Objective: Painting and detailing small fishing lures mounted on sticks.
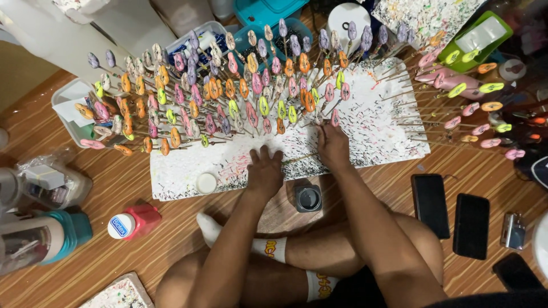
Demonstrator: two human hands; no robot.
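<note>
two black phones [451, 214] on wood floor | red bottle [136, 222] | small dark jar [309, 198], perhaps ink

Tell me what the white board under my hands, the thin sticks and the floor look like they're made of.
White board: likely foam, matte, paint-speckled, with sticks standing pushed into it.
Thin sticks: probably wood or bamboo skewers, tan and bare, each carrying a glossy painted oval piece.
Floor: wood or wood-look laminate, with visible brown grain and a slight sheen.

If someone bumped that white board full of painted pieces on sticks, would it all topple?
Probably wobble rather than topple: the white board lies flat on the floor. The sticks look thin and lean at angles, so they would likely sway or loosen. The left hand presses the board, which may steady it.
</note>
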